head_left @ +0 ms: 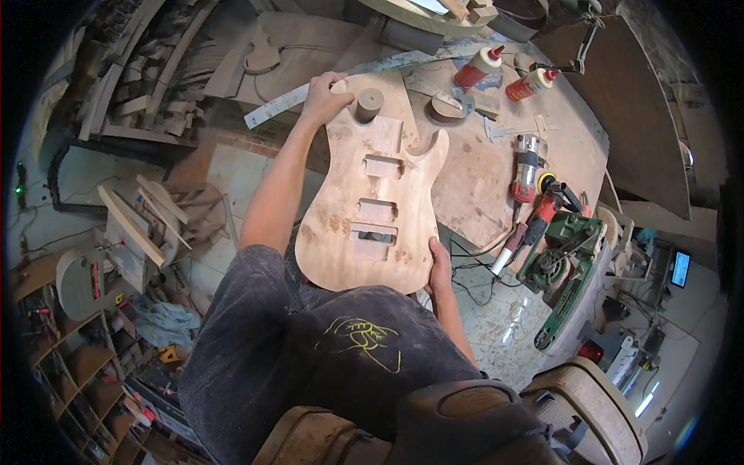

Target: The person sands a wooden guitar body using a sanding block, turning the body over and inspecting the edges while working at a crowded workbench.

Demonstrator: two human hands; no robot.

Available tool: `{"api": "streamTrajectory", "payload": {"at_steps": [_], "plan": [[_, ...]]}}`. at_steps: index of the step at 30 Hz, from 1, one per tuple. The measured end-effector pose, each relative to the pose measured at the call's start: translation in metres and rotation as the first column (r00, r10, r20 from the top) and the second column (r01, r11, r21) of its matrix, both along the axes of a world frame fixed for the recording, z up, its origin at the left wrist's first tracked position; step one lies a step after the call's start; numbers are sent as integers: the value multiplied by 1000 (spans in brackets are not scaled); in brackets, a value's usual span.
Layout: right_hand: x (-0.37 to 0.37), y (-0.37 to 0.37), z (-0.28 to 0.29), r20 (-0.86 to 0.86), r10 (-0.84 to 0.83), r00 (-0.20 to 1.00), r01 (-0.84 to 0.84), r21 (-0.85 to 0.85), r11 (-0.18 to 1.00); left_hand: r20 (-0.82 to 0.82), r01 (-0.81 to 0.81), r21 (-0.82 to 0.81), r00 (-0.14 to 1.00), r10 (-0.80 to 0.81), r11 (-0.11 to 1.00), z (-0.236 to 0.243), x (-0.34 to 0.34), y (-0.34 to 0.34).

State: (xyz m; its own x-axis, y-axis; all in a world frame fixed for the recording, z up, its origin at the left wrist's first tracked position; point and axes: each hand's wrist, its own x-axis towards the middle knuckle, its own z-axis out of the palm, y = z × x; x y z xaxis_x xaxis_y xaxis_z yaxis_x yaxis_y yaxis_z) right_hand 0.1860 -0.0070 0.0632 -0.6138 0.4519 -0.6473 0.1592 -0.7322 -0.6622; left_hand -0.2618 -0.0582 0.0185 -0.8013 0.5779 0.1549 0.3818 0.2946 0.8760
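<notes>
A pale wooden electric guitar body [333,217], with routed cavities and darker knots, is held flat in front of me over the workbench edge. My left hand [325,97] grips its upper left horn, fingers curled round the edge. My right hand [439,260] holds the lower right edge, the fingertips partly hidden beneath. A short wooden cylinder [370,101] sits at the top of the body, beside the neck pocket.
The bench [473,194] carries two red-capped glue bottles [477,68], a metal straightedge [271,105], calipers [511,132], power tools [527,167] and a green belt sander [562,271]. Wooden offcuts [139,70] fill the back left, shelves [77,372] the lower left; cables cross the floor.
</notes>
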Motion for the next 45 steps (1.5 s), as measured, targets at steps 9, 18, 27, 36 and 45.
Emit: {"api": "streamTrajectory", "payload": {"at_steps": [9,18,27,36,45], "plan": [[1,-4,-2,10,-16,1000,16,-6,1000,75,40,73,996,-46,997,12,6,-3],[-1,-5,-2,-13,-19,1000,20,17,1000,116,-22,74,993,14,997,20,12,-2],[-5,-5,4,3,-17,1000,17,1,1000,92,-55,35,994,51,998,22,13,-4],[-5,-6,-5,-15,-45,999,45,-8,999,169,-38,82,985,24,996,31,17,-2],[-9,-3,6,-9,-28,1000,28,15,999,27,-295,-6,955,295,956,30,19,5]]}}
